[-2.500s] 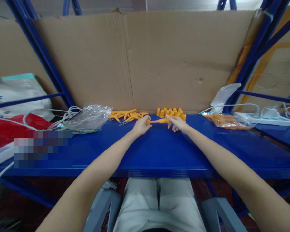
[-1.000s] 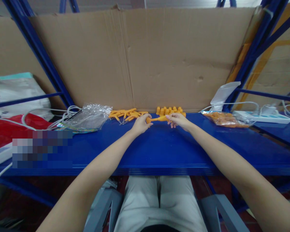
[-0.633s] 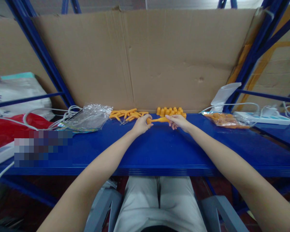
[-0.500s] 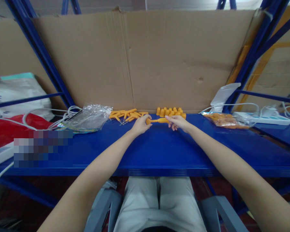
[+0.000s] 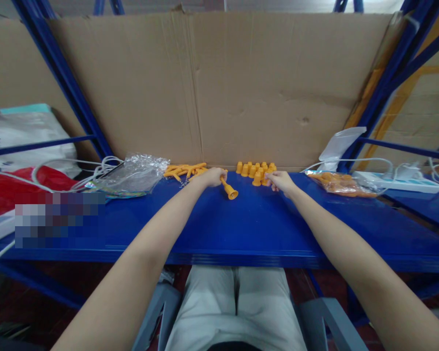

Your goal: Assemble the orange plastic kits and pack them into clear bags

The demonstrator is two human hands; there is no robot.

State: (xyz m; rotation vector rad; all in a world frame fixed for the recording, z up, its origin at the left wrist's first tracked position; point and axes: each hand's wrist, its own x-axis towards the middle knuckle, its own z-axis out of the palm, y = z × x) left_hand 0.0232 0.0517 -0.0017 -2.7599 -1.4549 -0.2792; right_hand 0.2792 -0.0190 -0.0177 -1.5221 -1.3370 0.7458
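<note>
My left hand (image 5: 212, 176) is closed on an orange ribbed stick with a cone-shaped cap (image 5: 229, 189). The capped end points down toward me, just above the blue shelf (image 5: 241, 224). A heap of orange sticks (image 5: 183, 171) lies right behind that hand. My right hand (image 5: 281, 181) reaches into a cluster of small orange cone caps (image 5: 254, 170), its fingers curled at the cluster's right edge. What those fingers hold, if anything, is too small to make out.
A crumpled clear plastic bag (image 5: 131, 175) lies to the left with white cables (image 5: 73, 168). A clear bag of orange parts (image 5: 336, 183) and a white power strip (image 5: 398, 181) sit to the right. A cardboard sheet (image 5: 219, 87) backs the shelf, and blue rack posts (image 5: 62, 78) flank it.
The two hands held the stick and cap together between them. Now the right hand has let go and moved right to the caps, and the left hand has swung the capped stick back toward the heap.
</note>
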